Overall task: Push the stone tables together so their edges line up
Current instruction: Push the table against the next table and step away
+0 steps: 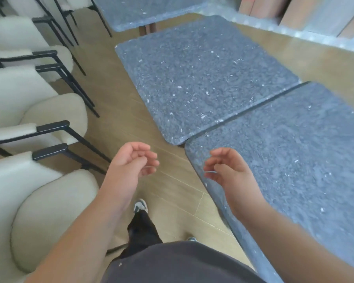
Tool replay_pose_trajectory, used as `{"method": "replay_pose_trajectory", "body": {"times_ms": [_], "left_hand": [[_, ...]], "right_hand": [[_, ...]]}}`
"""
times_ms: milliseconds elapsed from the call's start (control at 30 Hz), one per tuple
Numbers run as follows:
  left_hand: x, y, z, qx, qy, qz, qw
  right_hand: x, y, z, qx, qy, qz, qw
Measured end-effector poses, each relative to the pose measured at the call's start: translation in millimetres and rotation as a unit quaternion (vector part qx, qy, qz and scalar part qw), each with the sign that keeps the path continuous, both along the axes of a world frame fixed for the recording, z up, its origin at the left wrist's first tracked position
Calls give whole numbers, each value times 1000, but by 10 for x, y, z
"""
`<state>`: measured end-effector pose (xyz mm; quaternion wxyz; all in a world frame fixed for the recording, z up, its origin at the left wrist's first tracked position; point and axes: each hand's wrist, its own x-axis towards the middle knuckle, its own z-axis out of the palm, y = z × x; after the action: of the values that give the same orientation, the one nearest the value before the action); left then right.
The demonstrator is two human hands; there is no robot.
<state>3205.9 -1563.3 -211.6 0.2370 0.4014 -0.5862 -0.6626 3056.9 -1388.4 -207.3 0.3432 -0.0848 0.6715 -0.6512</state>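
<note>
Right now both hands hang in the air with fingers loosely curled, holding nothing. The left hand (131, 160) is over the wooden floor (114, 111), and the right hand (227, 168) is above the near table's (294, 160) left edge, close to its far-left corner. The middle table (202, 78) lies just beyond, a narrow dark gap running between the two facing edges; their left corners do not line up. A third table (143, 11) stands farther off. Cream chairs (39, 111) line the left side.
</note>
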Motion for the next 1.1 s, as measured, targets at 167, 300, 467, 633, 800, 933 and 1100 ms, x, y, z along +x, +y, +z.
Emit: {"method": "replay_pose_trajectory", "body": {"times_ms": [167,300,467,633,800,933,1100], "left_hand": [[-573,-806,-177,15,11,-89,996],[-987,-1570,-195,38,-4,-177,983],[-1485,-2275,-283,67,-58,-274,958],[-1846,-2135,-769,181,-151,-354,905],[-1960,-1596,-1368,309,-252,-368,840],[-2033,-1173,-1881,402,-319,-319,797],[-2128,-800,-2390,443,-355,-251,784]], "right_hand": [[-218,-557,-137,16,1,-113,993],[-279,-1245,-214,19,-18,-201,979],[-221,-1797,-362,50,-37,-253,965],[-121,-1643,-697,75,-123,-354,924],[-127,-1243,-1299,28,-298,-457,837],[-139,-1003,-1907,-64,-449,-480,751],[-133,-777,-2391,-194,-480,-582,628]]}}
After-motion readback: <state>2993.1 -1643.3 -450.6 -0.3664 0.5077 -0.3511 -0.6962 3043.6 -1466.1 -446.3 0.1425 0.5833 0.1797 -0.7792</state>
